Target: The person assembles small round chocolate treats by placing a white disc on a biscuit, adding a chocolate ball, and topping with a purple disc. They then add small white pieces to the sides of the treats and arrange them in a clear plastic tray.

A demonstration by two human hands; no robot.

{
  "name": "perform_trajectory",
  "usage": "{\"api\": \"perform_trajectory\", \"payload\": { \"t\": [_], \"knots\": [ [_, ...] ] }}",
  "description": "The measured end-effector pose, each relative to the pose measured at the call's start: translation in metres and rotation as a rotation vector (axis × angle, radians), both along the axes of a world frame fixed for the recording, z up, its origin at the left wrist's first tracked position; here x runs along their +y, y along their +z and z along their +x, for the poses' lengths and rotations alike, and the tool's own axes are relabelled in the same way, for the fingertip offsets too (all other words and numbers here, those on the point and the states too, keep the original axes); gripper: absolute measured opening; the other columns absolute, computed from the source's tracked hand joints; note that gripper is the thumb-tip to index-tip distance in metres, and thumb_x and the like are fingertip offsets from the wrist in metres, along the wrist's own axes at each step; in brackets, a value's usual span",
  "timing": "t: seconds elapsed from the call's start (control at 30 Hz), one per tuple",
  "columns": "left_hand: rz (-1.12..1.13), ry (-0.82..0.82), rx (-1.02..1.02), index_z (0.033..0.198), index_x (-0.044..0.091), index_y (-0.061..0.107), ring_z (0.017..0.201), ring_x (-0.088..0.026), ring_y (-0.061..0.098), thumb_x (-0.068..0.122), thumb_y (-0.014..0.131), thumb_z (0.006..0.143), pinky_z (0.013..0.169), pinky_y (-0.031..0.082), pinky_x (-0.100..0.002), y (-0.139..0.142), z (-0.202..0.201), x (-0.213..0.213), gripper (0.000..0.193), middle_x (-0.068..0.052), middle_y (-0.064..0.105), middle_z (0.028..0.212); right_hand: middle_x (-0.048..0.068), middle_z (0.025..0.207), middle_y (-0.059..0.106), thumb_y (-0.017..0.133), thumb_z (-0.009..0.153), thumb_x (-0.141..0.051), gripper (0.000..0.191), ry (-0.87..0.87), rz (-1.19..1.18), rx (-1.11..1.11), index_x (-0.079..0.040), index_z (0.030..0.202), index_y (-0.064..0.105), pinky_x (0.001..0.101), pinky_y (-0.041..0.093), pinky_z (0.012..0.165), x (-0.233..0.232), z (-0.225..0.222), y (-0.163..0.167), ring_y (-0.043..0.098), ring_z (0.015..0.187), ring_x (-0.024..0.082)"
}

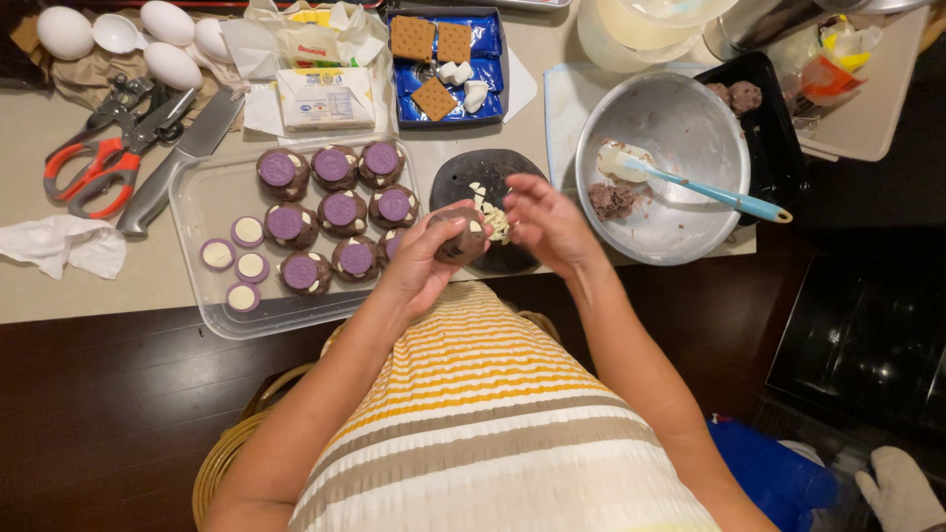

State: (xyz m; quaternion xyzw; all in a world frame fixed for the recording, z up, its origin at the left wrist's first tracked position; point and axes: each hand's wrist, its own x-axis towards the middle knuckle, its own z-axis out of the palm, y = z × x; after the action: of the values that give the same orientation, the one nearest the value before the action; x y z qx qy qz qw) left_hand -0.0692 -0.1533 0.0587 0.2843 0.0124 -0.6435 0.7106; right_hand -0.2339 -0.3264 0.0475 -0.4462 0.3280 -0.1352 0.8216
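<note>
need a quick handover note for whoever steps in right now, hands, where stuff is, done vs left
Left hand holds a brown dough ball studded with white chips. Right hand is at the ball, empty as far as can be seen.
More white chips lie on the dark round plate.
Done: nine purple-topped dough balls in the clear tray, beside four loose purple discs.
Left: a little brown dough in the metal bowl with the blue spatula.
</note>
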Motion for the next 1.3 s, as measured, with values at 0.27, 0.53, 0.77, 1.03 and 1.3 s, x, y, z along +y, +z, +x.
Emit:
{"api": "perform_trajectory", "payload": {
  "t": [0.27,0.53,0.77,1.03,1.3],
  "knots": [
    [0.119,0.009,-0.091,0.136,-0.006,0.052,0.104,-0.029,0.072,0.002,0.076,0.085,0.093,0.06,-0.041,-0.002,0.004,0.001,0.057,-0.017,0.068,0.113,0.016,0.097,0.063,0.07,0.094,-0.006,0.022,0.082,-1.399,0.536,-0.003,0.116,0.07,0.0434,0.053,0.08,0.004,-0.018,-0.02,0.066,0.087,0.034],
    [0.093,-0.031,-0.024,0.136,-0.004,0.049,0.108,-0.03,0.071,0.023,0.07,0.094,0.095,0.06,-0.043,-0.003,0.009,0.005,0.055,-0.018,0.067,0.117,0.011,0.094,0.065,0.08,0.086,-0.015,0.016,0.163,-1.544,0.626,-0.008,0.1,0.077,0.0423,0.053,0.07,0.004,-0.013,-0.014,0.068,0.081,0.031],
    [0.012,-0.098,0.123,0.137,-0.003,0.047,0.112,-0.036,0.068,0.051,0.047,0.101,0.097,0.057,-0.052,-0.002,0.016,0.007,0.065,-0.022,0.066,0.119,0.009,0.093,0.067,0.079,0.089,-0.012,0.009,0.201,-1.635,0.502,-0.006,0.095,0.075,0.0409,0.055,0.073,-0.001,-0.014,-0.016,0.068,0.085,0.031],
    [0.028,-0.084,0.135,0.136,0.0,0.046,0.113,-0.037,0.067,0.048,0.048,0.103,0.098,0.057,-0.053,-0.005,0.018,0.009,0.059,-0.023,0.065,0.121,0.009,0.093,0.066,0.077,0.082,-0.003,0.019,0.259,-1.676,0.455,-0.006,0.101,0.077,0.0401,0.055,0.076,-0.001,-0.024,-0.012,0.066,0.092,0.029],
    [0.049,-0.151,0.083,0.137,0.003,0.048,0.114,-0.038,0.067,0.038,0.04,0.102,0.098,0.056,-0.055,-0.009,0.022,0.012,0.051,-0.023,0.065,0.124,0.008,0.095,0.066,0.076,0.094,-0.009,0.012,0.082,-1.298,0.401,-0.005,0.105,0.077,0.0324,0.05,0.071,0.008,-0.02,-0.004,0.063,0.082,0.021]
  ]
}}
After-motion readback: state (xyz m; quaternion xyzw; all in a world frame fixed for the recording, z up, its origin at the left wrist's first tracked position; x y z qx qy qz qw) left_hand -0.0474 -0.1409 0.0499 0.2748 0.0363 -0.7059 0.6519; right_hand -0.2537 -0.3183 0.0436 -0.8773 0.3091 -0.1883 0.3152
